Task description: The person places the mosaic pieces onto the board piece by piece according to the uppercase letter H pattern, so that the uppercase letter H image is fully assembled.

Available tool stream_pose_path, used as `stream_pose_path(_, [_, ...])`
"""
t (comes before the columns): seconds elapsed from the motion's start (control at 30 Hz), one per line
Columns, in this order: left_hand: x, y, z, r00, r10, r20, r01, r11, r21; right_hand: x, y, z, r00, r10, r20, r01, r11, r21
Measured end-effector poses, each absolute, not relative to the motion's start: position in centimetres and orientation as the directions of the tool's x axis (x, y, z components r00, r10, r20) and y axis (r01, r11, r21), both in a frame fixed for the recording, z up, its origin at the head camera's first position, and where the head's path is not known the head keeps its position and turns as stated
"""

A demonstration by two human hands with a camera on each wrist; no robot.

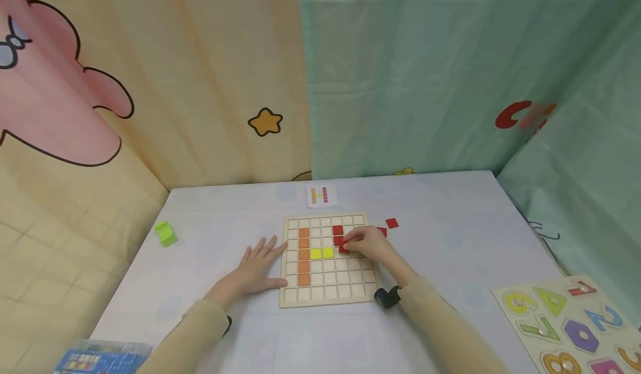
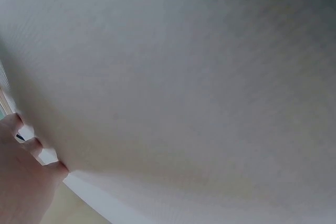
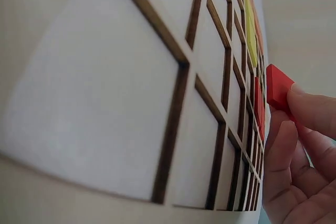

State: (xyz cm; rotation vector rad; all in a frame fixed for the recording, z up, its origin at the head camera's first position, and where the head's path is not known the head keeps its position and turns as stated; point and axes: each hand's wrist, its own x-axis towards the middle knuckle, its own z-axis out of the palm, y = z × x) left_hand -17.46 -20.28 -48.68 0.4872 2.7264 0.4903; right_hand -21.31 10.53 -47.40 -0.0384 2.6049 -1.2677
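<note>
A wooden grid board (image 1: 330, 301) lies flat on the table. Orange square tiles (image 1: 304, 254) fill a column at its left, with two yellow tiles (image 1: 321, 253) beside them and red tiles (image 1: 338, 230) at upper right. My right hand (image 1: 371, 243) pinches a red square tile (image 3: 278, 85) between thumb and fingers; in the right wrist view it is tilted at the grid's surface. With fingers spread, my left hand (image 1: 257, 268) rests at the board's left edge. Loose red tiles (image 1: 392, 223) lie off the board's upper right, one partly hidden by the right hand.
Behind the board lies a small pattern card (image 1: 321, 196). A green block (image 1: 166, 233) sits at far left, and a blue box (image 1: 100, 358) at the near left corner. A number-and-shape puzzle board (image 1: 576, 329) occupies the near right. Curtains hang behind the table.
</note>
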Motion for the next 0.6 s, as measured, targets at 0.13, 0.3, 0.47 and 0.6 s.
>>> stream_pose_path(0.13, [-17.5,-20.4,-48.8,-0.887,0.386,-0.254,0.274,0.882,0.382,-21.3,10.1,-47.8,-0.969,-0.159,-0.189,0.043,0.646,-0.762])
stream_pose_path(0.3, [-17.5,-20.5,-48.9,-0.890,0.382,-0.251,0.269,0.881,0.389,-21.3,9.6,-47.8,-0.967,-0.183,-0.180,0.014,0.663,-0.748])
stream_pose_path(0.47, [-17.5,-20.5,-48.9,-0.892,0.376,-0.250,0.264,0.884,0.387,-21.4,9.1,-47.7,-0.967,-0.202,-0.155,-0.026,0.684,-0.729])
stream_pose_path(0.6, [-17.5,-20.4,-49.0,-0.890,0.375,-0.261,0.261,0.886,0.384,-21.3,8.9,-47.7,-0.965,-0.199,-0.170,-0.020,0.702,-0.712])
